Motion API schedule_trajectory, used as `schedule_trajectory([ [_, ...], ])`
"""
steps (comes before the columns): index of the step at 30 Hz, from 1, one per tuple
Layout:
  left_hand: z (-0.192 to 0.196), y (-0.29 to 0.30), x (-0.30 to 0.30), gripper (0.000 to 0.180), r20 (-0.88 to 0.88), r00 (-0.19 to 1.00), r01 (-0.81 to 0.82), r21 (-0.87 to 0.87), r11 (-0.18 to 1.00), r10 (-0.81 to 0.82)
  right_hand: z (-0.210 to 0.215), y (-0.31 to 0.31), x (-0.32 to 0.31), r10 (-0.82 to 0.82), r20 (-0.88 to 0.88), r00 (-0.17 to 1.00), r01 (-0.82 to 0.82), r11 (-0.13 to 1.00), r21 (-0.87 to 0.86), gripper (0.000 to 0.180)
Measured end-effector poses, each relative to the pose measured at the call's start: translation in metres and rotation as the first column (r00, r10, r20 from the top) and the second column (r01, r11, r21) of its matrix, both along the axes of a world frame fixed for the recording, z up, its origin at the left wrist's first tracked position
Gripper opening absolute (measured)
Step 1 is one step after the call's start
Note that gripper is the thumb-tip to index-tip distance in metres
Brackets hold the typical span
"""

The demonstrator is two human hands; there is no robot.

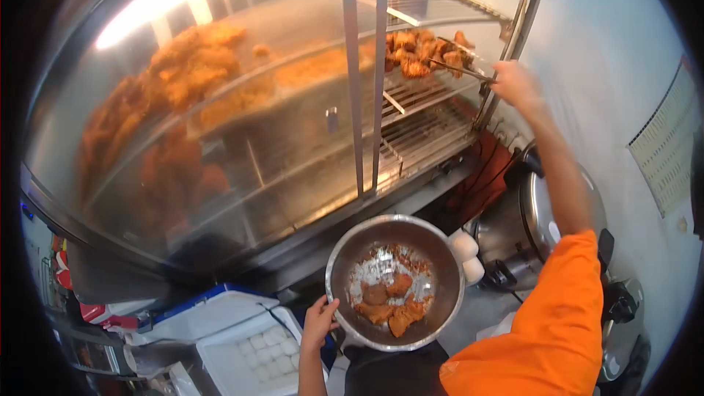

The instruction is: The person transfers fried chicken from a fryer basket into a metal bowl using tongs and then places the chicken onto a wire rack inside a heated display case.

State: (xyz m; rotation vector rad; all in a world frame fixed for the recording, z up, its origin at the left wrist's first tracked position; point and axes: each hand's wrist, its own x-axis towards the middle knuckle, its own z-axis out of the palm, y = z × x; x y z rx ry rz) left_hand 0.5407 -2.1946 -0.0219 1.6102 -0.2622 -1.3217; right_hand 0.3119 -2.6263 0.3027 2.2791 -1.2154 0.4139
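My right hand (pixel 515 84) reaches into the open end of a glass-fronted display warmer and is closed on a pair of metal tongs (pixel 460 67). The tongs' tips are among several pieces of fried chicken (pixel 414 51) on an upper wire rack; whether they grip a piece I cannot tell. My left hand (pixel 320 323) is closed on the left rim of a round steel bowl (pixel 336 264), held low in front of me. Inside the bowl lie a few fried pieces (pixel 405 317) and brown crumbs.
A large heap of fried chicken (pixel 194 66) shows behind the warmer's glass (pixel 293 139). Wrapped white balls fill an open cooler box (pixel 213 345) at lower left. To the right stand a steel cooker (pixel 546 213) and a wall with a paper sheet (pixel 667 147). Two white rounded things (pixel 466 257) touch the bowl's right side.
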Motion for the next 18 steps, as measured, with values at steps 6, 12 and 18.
schedule_trajectory([
  [6, -0.002, -0.007, 0.001, 0.048, -0.033, 0.999, 0.042, 0.014, 0.999, -0.042, -0.050, 0.134, -0.067, 0.106, -0.004, 0.994, -0.061, 0.600, 0.798, 0.026],
  [12, 0.000, -0.006, 0.003, 0.053, -0.009, 0.998, 0.061, 0.007, 0.998, -0.061, -0.170, 0.210, -0.076, 0.041, -0.378, 0.925, 0.343, 0.340, 0.876, 0.042],
  [18, 0.006, -0.011, 0.002, 0.054, -0.007, 0.995, 0.099, -0.019, 0.995, -0.099, -0.238, 0.214, -0.076, 0.240, -0.336, 0.911, 0.183, 0.496, 0.849, 0.036],
])
